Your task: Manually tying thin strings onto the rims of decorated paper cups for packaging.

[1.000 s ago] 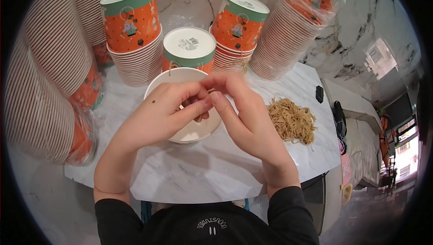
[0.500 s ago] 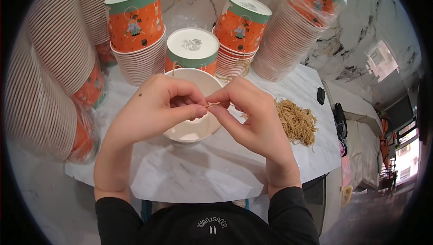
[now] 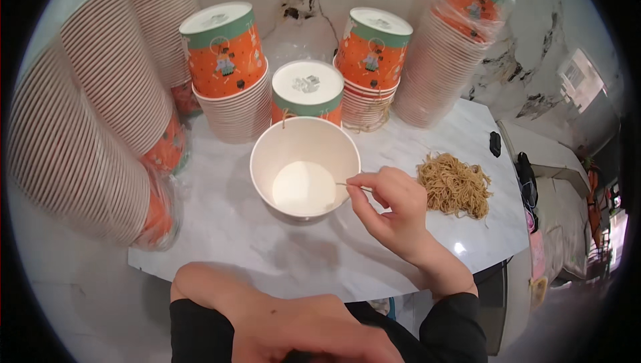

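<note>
A white-lined paper bucket stands mouth up in the middle, with a short bit of tan cord at its far rim. At its right side my right hand pinches the end of a thin tan cord between thumb and forefinger. Low in the picture, my left hand is drawn in close to my body, away from the bucket. Its fingers are cut off by the lower edge, so their hold is hidden. Right of my right hand lies a heap of tan cords.
Upturned orange and green paper buckets are stacked behind, with a second stack to the right and a single bucket between. Plastic-wrapped stacks line the left; another wrapped stack stands back right. A small black object lies near the marble table's right edge.
Both hands were together over the bucket, fingers pinching a thin cord. My left hand has since pulled back toward my body; my right hand has moved to the bucket's right rim.
</note>
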`<state>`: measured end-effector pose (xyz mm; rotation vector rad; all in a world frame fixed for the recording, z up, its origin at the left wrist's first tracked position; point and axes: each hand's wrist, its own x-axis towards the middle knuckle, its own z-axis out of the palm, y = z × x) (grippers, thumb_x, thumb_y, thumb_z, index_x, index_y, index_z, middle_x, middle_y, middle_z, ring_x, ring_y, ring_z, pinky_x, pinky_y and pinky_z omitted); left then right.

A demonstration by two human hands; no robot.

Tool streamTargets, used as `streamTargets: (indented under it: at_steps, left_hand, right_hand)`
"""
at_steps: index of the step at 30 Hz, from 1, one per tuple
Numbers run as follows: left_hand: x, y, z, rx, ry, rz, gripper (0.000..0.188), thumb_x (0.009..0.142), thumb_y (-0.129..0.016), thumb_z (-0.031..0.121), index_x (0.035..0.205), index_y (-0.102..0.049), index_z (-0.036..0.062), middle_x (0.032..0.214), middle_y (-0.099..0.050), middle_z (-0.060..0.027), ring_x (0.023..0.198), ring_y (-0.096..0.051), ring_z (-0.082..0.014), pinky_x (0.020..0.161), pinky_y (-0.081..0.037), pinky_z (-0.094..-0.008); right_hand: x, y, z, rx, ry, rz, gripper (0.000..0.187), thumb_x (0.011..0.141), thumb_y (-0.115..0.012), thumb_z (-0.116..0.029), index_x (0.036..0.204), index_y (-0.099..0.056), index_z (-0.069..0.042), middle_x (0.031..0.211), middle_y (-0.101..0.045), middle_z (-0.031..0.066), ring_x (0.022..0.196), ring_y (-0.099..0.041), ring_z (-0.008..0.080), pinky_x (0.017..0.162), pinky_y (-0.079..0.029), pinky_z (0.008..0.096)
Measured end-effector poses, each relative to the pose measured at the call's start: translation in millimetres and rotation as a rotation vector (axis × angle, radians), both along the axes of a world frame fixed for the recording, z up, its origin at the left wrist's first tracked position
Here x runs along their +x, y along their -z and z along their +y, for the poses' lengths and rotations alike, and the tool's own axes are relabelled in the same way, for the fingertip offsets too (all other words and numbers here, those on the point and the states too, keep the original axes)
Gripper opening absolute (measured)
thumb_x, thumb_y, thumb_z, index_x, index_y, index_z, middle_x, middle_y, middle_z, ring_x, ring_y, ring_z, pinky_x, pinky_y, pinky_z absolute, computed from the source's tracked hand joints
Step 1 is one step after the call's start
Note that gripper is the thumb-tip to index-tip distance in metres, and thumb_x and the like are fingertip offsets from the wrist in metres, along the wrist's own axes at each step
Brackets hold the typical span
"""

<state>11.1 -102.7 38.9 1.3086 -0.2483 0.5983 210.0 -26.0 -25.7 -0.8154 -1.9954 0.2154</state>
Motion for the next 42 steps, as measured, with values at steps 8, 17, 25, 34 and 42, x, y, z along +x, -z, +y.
streamTargets:
  at_steps: [8,17,25,34,42]
  left_hand:
    - [13.6,27.0,6.5,0.172,0.029,-0.144,0.051,0.091,-0.072,0.038,0.12,-0.063,-0.0035,0.097,-0.072,-0.0075,0.053,-0.058,-0.0154,0.05,-0.045,-0.0274]
    - [-16.8,6.5,29.9,0.977,-1.093,0.569,0.015,0.084,-0.078,0.02,0.088,-0.072,0.007,0.078,-0.067,-0.0051,0.069,-0.064,-0.0228,0.058,-0.044,-0.0337]
    - [-14.8,34.7,63.3,0.857,-1.035,0.993,0.024,0.078,-0.083,0.013,0.095,-0.07,0.0013,0.098,-0.069,-0.0119,0.087,-0.066,-0.0348,0.078,-0.052,-0.0425]
    - [-3.1,40.0,51.5,1.263,-1.182,0.808,0.03,0.065,-0.09,0.016,0.09,-0.074,0.0139,0.086,-0.067,0.0036,0.078,-0.062,-0.02,0.074,-0.045,-0.0366]
    - [-7.9,45.5,55.9,1.343,-1.132,0.691,0.018,0.077,-0.082,0.014,0.092,-0.074,0.0119,0.085,-0.067,0.0038,0.075,-0.062,-0.0156,0.077,-0.043,-0.0342]
  right_hand:
    - [25.5,52.3,-5.1,-0.065,0.146,0.08,0.016,0.079,-0.078,0.002,0.094,-0.077,-0.005,0.069,-0.062,0.0047,0.059,-0.056,0.0178,0.056,-0.043,0.03]
    - [12.9,78.0,-14.0,-0.066,-0.072,0.108,0.024,0.074,-0.077,0.005,0.095,-0.071,-0.006,0.073,-0.06,0.0055,0.058,-0.06,0.0175,0.05,-0.046,0.0289]
    - [1.8,76.9,-8.1,-0.02,-0.11,0.143,0.025,0.076,-0.077,0.006,0.098,-0.074,-0.006,0.078,-0.067,0.0066,0.063,-0.062,0.0195,0.054,-0.047,0.0301]
    - [7.9,65.8,-17.7,-0.132,-0.199,0.307,0.015,0.083,-0.076,0.002,0.096,-0.073,-0.005,0.085,-0.071,0.0063,0.071,-0.065,0.0222,0.06,-0.05,0.0319]
    - [8.3,70.1,-19.3,-0.212,-0.258,0.291,0.012,0.085,-0.076,0.0,0.096,-0.071,-0.005,0.087,-0.07,0.0074,0.074,-0.066,0.0255,0.064,-0.052,0.0332]
